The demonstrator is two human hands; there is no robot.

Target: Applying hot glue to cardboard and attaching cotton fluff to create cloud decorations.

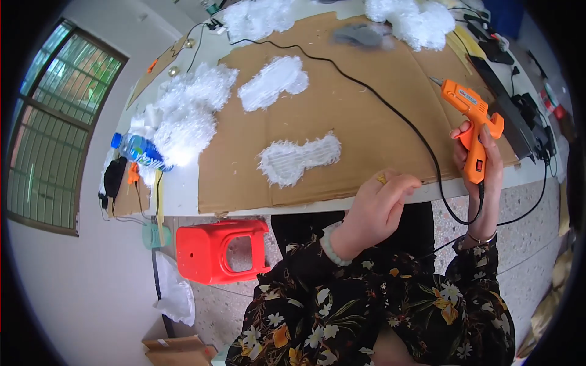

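Observation:
My right hand [492, 155] is wrapped round the handle of an orange hot glue gun [467, 100], its fingers by the trigger. The gun's nozzle tilts up and to the left above the cardboard. My left hand [381, 204] hovers at the table's front edge, thumb and fingers pressed together; whatever may be between the fingertips is too small to make out. On the cardboard [360, 140] to the left of my hands lies a white fuzzy cut-out [299, 160], narrow at its right end. Farther back is a second white fuzzy piece [273, 83].
A black cable [366, 82] runs across the cardboard. White shiny fluff [189, 116] and a water bottle [140, 150] are at the left. Grey material [361, 36] and more fluff [418, 21] lie at the back. A red stool [213, 253] stands below; power adapters [528, 110] sit right.

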